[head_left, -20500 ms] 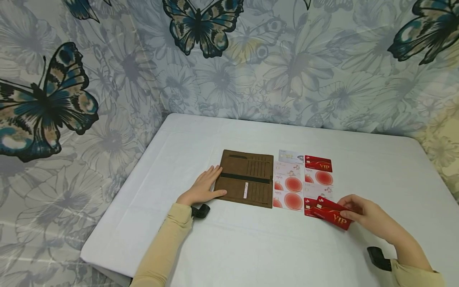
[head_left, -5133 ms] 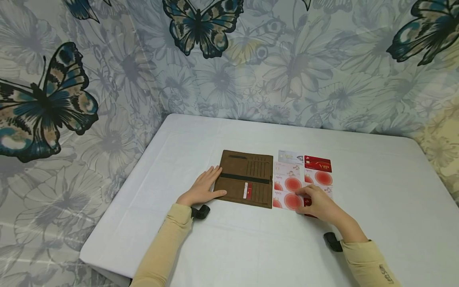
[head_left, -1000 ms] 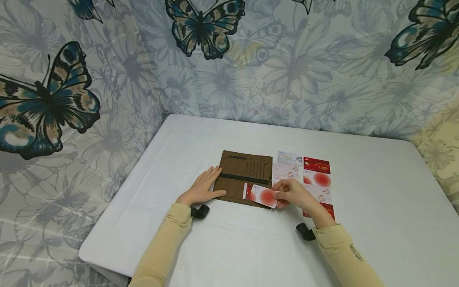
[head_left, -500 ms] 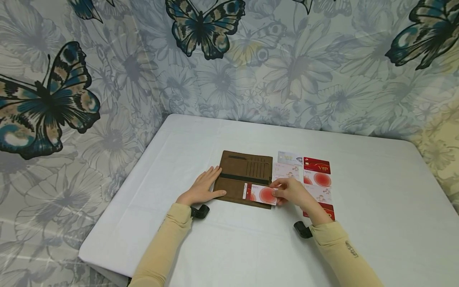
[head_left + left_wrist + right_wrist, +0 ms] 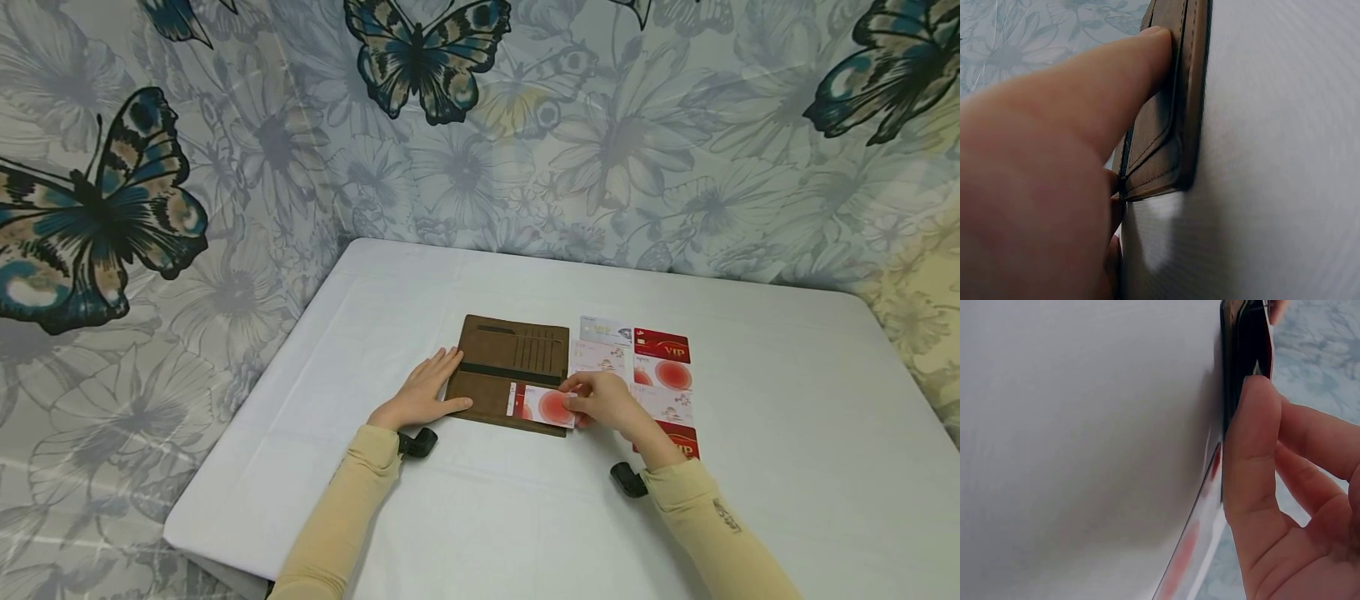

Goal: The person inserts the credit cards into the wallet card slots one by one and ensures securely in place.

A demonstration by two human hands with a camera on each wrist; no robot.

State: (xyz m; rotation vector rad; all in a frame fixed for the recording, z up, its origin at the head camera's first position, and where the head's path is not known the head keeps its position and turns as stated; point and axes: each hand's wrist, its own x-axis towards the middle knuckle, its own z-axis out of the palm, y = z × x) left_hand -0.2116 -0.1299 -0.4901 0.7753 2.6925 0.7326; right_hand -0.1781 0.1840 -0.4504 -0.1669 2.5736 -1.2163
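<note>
A brown wallet (image 5: 510, 337) lies spread on the table. My left hand (image 5: 422, 393) rests on its left edge, fingers straight; in the left wrist view the thumb (image 5: 1129, 62) presses on the wallet's stitched pockets (image 5: 1160, 140). With thumb and fingers, my right hand (image 5: 607, 403) pinches the right end of a white card with a red circle (image 5: 551, 406). That card lies level over the wallet's lower right slots. Left of it, a red card edge (image 5: 521, 401) and a white strip (image 5: 512, 400) show. In the right wrist view my right hand (image 5: 1272, 487) grips beside the wallet's edge.
Right of the wallet are a silver card (image 5: 606, 330), a pale pink card (image 5: 596, 356), a red VIP card (image 5: 662, 345), a red-circle card (image 5: 663, 374), another pale card (image 5: 666, 405) and a red card (image 5: 681, 437) partly behind my wrist. The white table (image 5: 480, 517) meets patterned cloth.
Earlier my right hand held a red VIP card, then reached to the laid-out cards. Over the last second, the tilted red-circle card levels and slides slightly left. My left hand stays put.
</note>
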